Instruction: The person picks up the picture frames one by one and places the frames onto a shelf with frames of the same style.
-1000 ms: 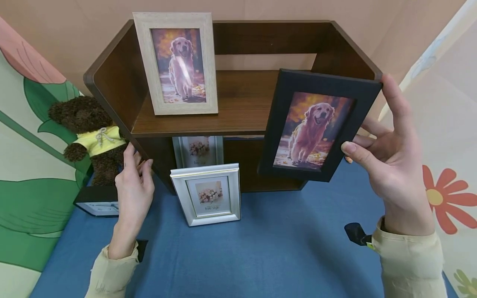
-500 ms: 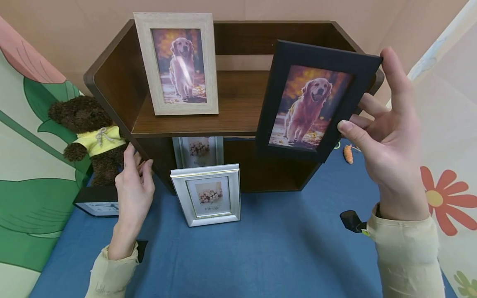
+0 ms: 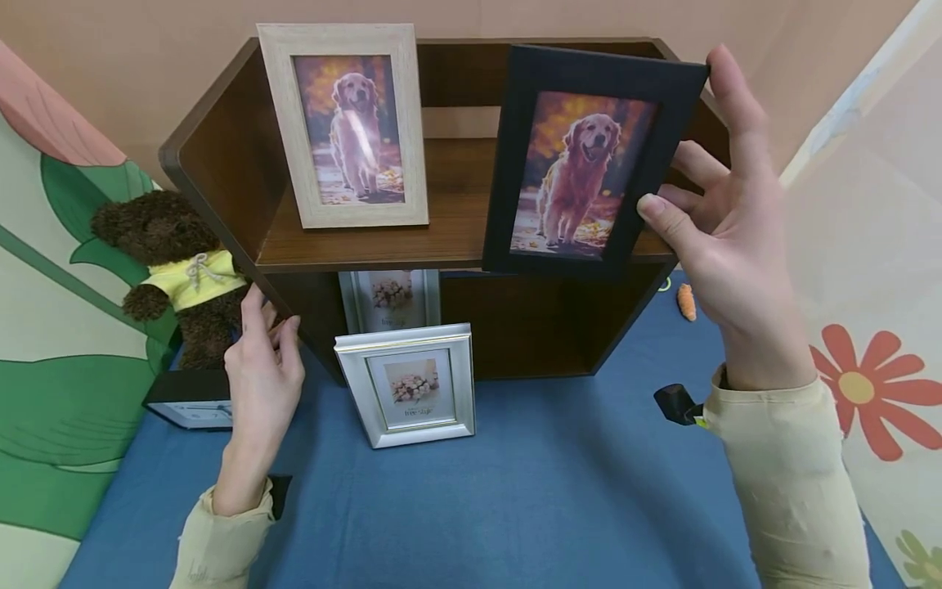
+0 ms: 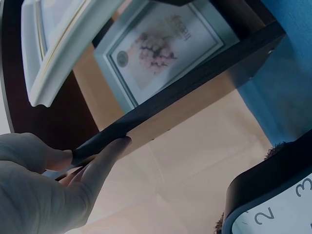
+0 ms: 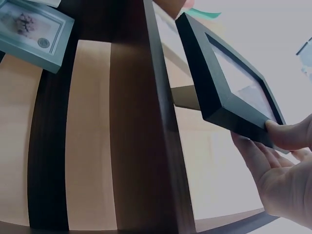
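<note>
My right hand (image 3: 743, 221) pinches the right edge of a black picture frame (image 3: 500, 164) with a dog photo, thumb on the front and fingers behind. The frame overlaps the right half of the upper shelf in the head view; the right wrist view shows the black frame (image 5: 209, 92) tilted beside the shelf board, its support leg (image 5: 186, 97) sticking out behind. With thumb and fingers, my left hand (image 3: 261, 368) grips the left side panel (image 4: 180, 92) of the dark brown shelf unit (image 3: 221, 155). A cream picture frame (image 3: 421, 164) with a dog photo stands on the upper shelf's left.
A silver picture frame (image 3: 405, 433) stands on the blue cloth (image 3: 515, 507) before the unit, a pale green frame (image 3: 353, 303) in the lower compartment. Left of the unit are a brown teddy bear (image 3: 195, 278) and a black clock (image 3: 191, 409). A small toy carrot (image 3: 686, 303) lies at right.
My right hand has lifted the black picture frame up and leftward, from before the unit's right side to the upper shelf. The left hand keeps its grip on the side panel.
</note>
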The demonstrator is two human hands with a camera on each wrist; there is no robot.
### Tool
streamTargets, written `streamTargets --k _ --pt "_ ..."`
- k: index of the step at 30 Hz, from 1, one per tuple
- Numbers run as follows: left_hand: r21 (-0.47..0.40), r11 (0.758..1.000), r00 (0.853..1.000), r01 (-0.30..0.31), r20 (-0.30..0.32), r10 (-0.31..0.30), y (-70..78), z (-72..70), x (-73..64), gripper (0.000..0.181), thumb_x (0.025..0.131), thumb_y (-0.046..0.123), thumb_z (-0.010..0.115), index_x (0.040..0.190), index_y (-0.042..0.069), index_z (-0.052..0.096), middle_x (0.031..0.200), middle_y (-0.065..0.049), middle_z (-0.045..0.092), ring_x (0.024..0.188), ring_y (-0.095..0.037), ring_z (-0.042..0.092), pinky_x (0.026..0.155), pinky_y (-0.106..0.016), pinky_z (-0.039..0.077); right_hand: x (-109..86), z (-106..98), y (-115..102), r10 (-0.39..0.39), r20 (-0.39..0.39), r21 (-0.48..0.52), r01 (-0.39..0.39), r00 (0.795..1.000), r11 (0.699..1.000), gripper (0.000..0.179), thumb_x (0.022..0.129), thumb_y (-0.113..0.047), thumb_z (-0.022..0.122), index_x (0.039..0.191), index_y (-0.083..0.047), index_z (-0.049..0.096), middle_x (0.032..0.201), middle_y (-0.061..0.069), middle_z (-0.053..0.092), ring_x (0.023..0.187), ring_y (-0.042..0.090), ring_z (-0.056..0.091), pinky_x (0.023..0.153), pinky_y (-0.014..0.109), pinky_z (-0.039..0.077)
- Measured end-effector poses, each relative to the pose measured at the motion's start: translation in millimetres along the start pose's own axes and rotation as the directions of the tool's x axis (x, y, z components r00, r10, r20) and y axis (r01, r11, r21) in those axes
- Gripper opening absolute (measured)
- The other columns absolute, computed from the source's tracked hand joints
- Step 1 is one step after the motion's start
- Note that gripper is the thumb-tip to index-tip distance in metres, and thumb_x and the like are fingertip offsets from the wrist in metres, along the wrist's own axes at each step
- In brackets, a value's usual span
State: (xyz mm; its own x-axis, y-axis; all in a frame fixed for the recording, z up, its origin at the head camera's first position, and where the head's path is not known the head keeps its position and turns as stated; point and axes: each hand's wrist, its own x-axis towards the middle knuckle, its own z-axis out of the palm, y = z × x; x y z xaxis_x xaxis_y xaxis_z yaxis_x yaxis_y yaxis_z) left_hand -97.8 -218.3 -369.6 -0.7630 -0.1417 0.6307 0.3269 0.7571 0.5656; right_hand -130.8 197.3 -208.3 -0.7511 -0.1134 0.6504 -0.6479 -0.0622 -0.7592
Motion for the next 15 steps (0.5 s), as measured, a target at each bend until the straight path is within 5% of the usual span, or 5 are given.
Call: streamTargets --k 15 --pt "-0.003 1.000 1.000 0.004 0.004 -0.004 -0.6 0.3 1.0 0.056 0.108 -0.006 0.057 0.161 0.002 0.040 0.135 -0.037 0.064 0.098 -0.055 0.073 0.079 -0.069 0.056 18.1 7 11 0.042 -0.028 -0.024 -0.042 0.999 0.999 0.083 0.099 0.017 0.058 0.171 -0.015 0.030 0.167 -0.003 0.038 0.136 0.035 0.059 0.098 0.032 0.057"
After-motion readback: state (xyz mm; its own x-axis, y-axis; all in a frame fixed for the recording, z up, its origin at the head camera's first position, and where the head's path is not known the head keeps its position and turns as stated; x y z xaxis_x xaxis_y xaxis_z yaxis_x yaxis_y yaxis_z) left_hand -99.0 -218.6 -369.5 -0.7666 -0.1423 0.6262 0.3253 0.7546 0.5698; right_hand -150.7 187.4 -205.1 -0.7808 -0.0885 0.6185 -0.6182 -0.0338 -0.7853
